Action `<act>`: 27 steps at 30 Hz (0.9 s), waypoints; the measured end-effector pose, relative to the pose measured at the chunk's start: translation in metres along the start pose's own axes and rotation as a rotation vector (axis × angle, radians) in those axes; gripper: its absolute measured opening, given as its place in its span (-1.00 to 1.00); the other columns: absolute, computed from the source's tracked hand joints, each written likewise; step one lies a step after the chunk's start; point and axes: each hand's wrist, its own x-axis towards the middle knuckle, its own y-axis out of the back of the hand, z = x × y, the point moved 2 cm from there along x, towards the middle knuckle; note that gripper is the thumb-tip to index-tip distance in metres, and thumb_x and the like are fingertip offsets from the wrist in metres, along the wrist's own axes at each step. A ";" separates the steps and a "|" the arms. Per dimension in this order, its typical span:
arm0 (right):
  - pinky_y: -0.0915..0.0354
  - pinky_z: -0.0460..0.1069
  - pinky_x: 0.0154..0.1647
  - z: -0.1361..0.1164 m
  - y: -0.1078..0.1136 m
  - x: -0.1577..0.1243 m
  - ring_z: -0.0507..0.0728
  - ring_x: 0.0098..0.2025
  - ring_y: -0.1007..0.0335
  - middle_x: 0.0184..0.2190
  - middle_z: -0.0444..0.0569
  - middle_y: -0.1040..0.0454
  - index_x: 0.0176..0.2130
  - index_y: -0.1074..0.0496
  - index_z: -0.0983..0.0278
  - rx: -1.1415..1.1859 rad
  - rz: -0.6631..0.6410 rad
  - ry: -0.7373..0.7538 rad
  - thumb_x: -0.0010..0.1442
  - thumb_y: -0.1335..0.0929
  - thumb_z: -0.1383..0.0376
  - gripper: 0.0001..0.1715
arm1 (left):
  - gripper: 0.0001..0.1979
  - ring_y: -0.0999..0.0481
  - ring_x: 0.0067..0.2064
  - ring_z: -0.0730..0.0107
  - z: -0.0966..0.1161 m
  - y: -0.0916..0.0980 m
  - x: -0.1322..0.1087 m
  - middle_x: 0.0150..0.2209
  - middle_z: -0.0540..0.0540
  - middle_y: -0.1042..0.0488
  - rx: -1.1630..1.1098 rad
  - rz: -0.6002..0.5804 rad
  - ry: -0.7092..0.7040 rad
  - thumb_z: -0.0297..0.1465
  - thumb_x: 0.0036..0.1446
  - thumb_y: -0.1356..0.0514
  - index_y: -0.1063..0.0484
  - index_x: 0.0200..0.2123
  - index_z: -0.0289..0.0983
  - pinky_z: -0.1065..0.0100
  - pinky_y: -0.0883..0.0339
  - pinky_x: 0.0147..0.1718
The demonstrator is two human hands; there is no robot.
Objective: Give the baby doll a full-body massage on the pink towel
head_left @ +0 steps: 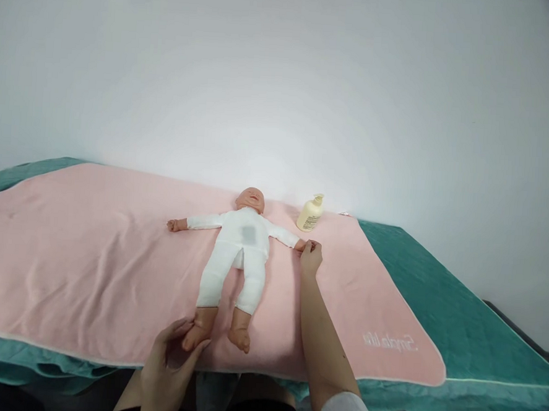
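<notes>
A baby doll (244, 244) in a white outfit lies on its back, arms spread wide, with a grey patch on its chest. At the doll's left-side foot (200, 328), my left hand (172, 360) curves its thumb and fingers around both sides. My right hand (311, 256) pinches the doll's small hand (301, 245) on the right. Just behind that hand stands a cream pump bottle (310, 214) with printed text. The doll's other arm rests outstretched on the blanket.
Under the doll spreads a pink blanket (90, 250), wrinkled on the left, with reversed lettering at its right corner. It covers a green padded bed (440, 302). A pale wall (281, 88) rises along the far edge.
</notes>
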 end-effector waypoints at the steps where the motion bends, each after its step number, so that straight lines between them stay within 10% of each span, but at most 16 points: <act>1: -0.32 0.00 -0.31 0.000 0.000 0.000 0.15 -0.22 -0.40 -0.22 0.04 -0.46 -0.18 -0.38 0.26 0.028 -0.005 -0.001 0.16 -0.28 0.14 -0.72 | -0.43 -0.56 -0.07 0.05 0.003 0.002 0.000 -0.17 -0.14 -0.54 -0.065 0.043 0.068 -0.16 -0.21 -0.43 -0.39 -0.10 -0.21 -0.13 -0.38 0.02; 8: -0.36 -0.03 -0.36 0.002 0.000 0.004 0.03 -0.37 -0.38 -0.17 -0.05 -0.42 -0.03 -0.28 0.19 0.296 -0.071 -0.025 0.02 -0.42 -0.04 -0.39 | -0.39 -0.50 0.06 0.20 0.027 0.001 -0.001 -0.01 -0.09 -0.52 -0.390 0.126 0.216 -0.31 -0.21 -0.48 -0.42 -0.02 -0.14 0.34 -0.47 -0.05; 14: -0.31 -0.06 -0.36 -0.002 -0.001 0.003 0.00 -0.37 -0.35 -0.09 0.04 -0.46 -0.01 -0.38 0.29 0.408 -0.129 -0.017 -0.06 -0.46 -0.07 -0.27 | -0.50 -0.45 0.13 0.05 0.021 -0.010 0.001 0.07 -0.13 -0.50 -0.441 0.084 0.372 -0.21 -0.12 -0.43 -0.51 -0.07 -0.22 0.13 -0.33 0.14; 27: -0.34 0.12 0.05 -0.041 -0.006 -0.024 0.25 0.07 -0.41 0.09 0.19 -0.44 0.14 -0.37 0.35 0.366 -0.064 0.205 0.07 -0.42 0.07 -0.29 | -0.49 -0.47 0.12 0.07 0.047 -0.016 0.020 0.08 -0.11 -0.50 -0.341 0.113 0.067 -0.28 -0.02 -0.38 -0.46 0.04 -0.15 0.11 -0.36 0.13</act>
